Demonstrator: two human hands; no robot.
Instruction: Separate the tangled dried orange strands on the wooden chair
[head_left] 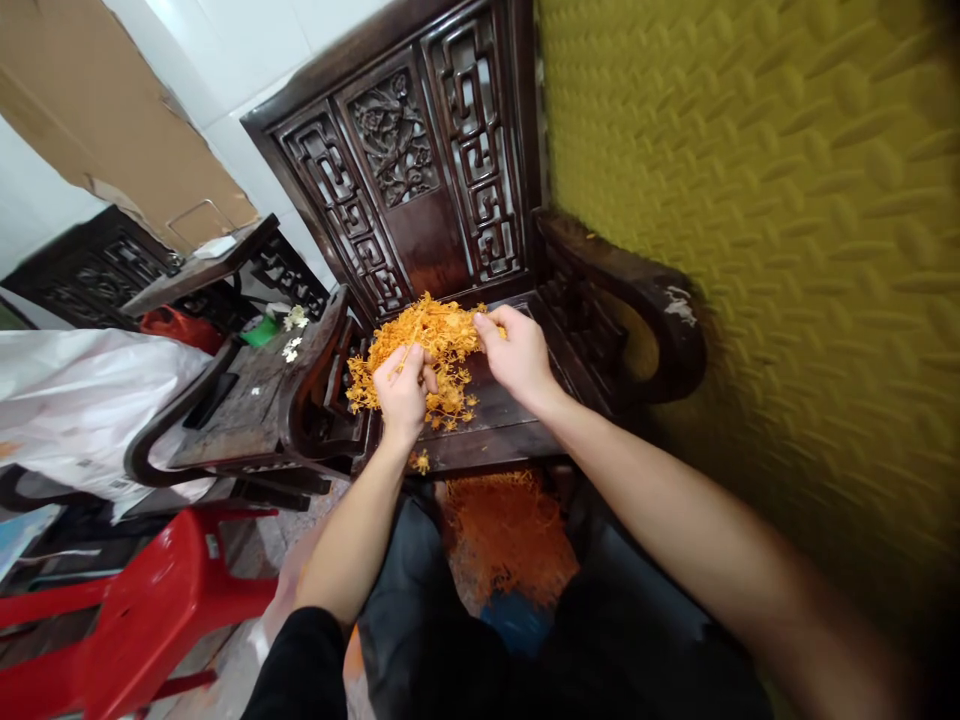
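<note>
Orange stringy pile (429,345) on dark wooden chair seat (495,425), long axis running 8 to 2 o'clock. Left hand (403,392) pinched shut on strands at its 7 o'clock edge; right hand (517,355) grips the 3 o'clock edge, fingers curled.

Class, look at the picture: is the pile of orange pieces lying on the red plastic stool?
No, the orange pile lies on the seat of the dark carved wooden chair; the red stool stands apart.

A single head-worn view looks steeply down, close over a carved wooden chair (480,420) seat.
</note>
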